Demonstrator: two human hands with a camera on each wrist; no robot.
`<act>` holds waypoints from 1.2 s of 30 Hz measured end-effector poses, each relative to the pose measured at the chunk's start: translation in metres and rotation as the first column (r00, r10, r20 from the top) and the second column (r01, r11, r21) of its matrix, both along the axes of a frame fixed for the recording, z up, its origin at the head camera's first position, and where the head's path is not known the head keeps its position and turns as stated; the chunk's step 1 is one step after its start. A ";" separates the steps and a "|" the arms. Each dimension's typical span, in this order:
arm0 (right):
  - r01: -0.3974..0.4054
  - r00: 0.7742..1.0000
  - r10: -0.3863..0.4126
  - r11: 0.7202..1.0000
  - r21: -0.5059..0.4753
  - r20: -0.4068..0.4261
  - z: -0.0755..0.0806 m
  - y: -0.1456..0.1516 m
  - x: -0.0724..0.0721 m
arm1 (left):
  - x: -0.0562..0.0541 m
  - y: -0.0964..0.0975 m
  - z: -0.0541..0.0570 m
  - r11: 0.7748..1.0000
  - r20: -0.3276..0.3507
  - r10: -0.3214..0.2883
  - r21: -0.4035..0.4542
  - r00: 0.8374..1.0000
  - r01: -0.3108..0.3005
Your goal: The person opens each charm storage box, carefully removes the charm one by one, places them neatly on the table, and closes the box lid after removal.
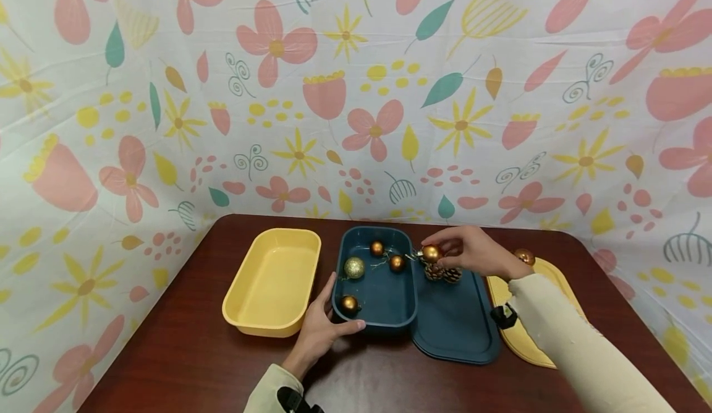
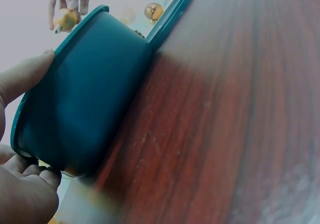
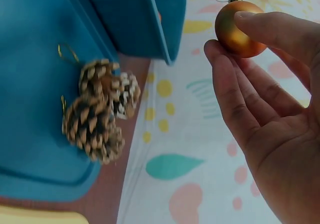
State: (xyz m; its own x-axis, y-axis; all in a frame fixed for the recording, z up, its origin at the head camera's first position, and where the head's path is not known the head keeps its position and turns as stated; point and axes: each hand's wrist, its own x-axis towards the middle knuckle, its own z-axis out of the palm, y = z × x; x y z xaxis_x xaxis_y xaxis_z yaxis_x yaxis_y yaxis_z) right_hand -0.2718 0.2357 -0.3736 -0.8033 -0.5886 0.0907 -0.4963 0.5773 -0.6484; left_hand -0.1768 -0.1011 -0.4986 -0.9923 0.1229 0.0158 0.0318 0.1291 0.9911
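My right hand (image 1: 475,253) pinches a gold Christmas bauble (image 1: 431,253) between thumb and fingers, above the right rim of the dark blue container (image 1: 386,302). A thin hanging loop shows on the bauble in the right wrist view. My left hand (image 1: 322,334) grips the container's front left corner, its thumb on the front rim and the fingers along the left side. Inside lie a glittery pale gold bauble (image 1: 354,268), a gold bauble (image 1: 349,304) and two smaller copper baubles (image 1: 397,263). Pine cones (image 3: 95,121) sit just below my right hand on the blue lid (image 1: 456,326).
A yellow container (image 1: 272,277) stands to the left of the blue one. On the right lies a yellow lid (image 1: 542,332), partly under my right forearm, with a copper bauble (image 1: 525,256) at its far end. A flower-printed cloth (image 1: 356,91) hangs behind the brown table (image 1: 183,351).
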 end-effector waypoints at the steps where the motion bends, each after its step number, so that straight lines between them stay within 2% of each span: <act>1: 0.013 1.000 -0.013 1.000 0.001 0.004 0.001 0.003 0.000 | 0.000 0.000 0.000 1.000 -0.002 -0.001 0.002 1.000 0.001; 13: 0.142 0.989 -0.143 0.989 -0.029 -0.042 0.010 0.046 0.003 | -0.001 -0.001 -0.001 1.000 -0.006 -0.020 0.008 1.000 0.020; 23: 0.197 0.975 -0.193 0.980 0.018 -0.114 -0.002 0.068 -0.001 | -0.002 -0.002 0.000 1.000 -0.003 -0.016 0.009 1.000 0.016; 28: 0.280 0.955 -0.272 0.958 0.059 -0.120 -0.014 0.076 -0.003 | -0.002 -0.003 0.001 1.000 0.002 -0.012 -0.001 1.000 0.012; 36: 0.424 0.901 -0.406 0.898 0.114 -0.156 -0.039 0.086 -0.002 | -0.002 -0.004 -0.001 1.000 0.010 -0.016 -0.006 1.000 0.016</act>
